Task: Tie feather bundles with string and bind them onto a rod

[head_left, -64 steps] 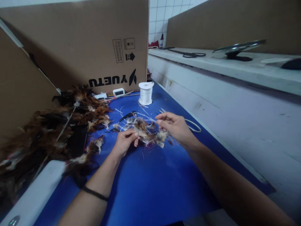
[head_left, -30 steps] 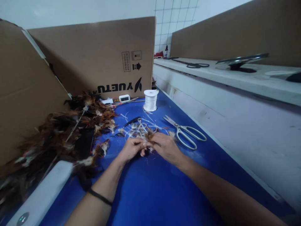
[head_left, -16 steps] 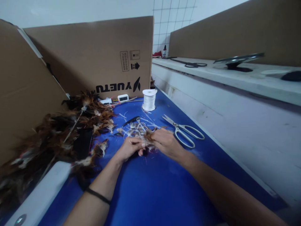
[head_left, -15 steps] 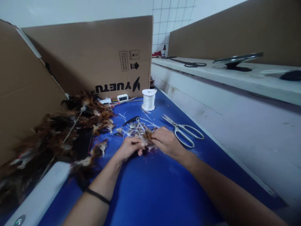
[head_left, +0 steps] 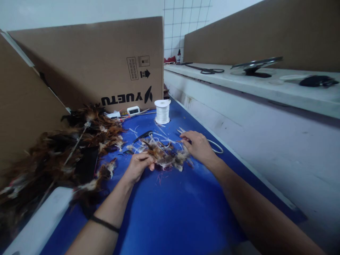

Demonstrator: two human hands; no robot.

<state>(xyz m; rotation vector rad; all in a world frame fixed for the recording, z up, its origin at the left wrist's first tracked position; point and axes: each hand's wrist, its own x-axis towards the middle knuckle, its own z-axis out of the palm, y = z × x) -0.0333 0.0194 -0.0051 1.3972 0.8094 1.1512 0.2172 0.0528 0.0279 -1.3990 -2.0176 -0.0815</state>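
Note:
My left hand (head_left: 140, 165) is closed, thumb and fingers pinching a bunch of brown feathers (head_left: 157, 153) just above the blue table. Grey and whitish feathers (head_left: 179, 161) trail from it towards the right. Over the scissors (head_left: 216, 146) is my right hand (head_left: 198, 147), its fingers curled and its thumb drawn in; whether it grips a feather or the scissors is hidden. The blade tips and part of one handle loop show around that hand. Loose white ribbon (head_left: 160, 135) and a dark feather (head_left: 143, 136) lie behind the bunch.
A white ribbon spool (head_left: 162, 112) stands farther back, near a small digital timer (head_left: 133, 111). Brown feathers (head_left: 53, 152) are heaped at left beside a white, long device (head_left: 44, 216). Cardboard (head_left: 87, 63) closes off the back; a ledge (head_left: 225, 76) runs along the right.
My right hand has moved right, off the feathers beside my left hand and over the scissors. The feather bunch now lies more spread out, and the view has shifted slightly.

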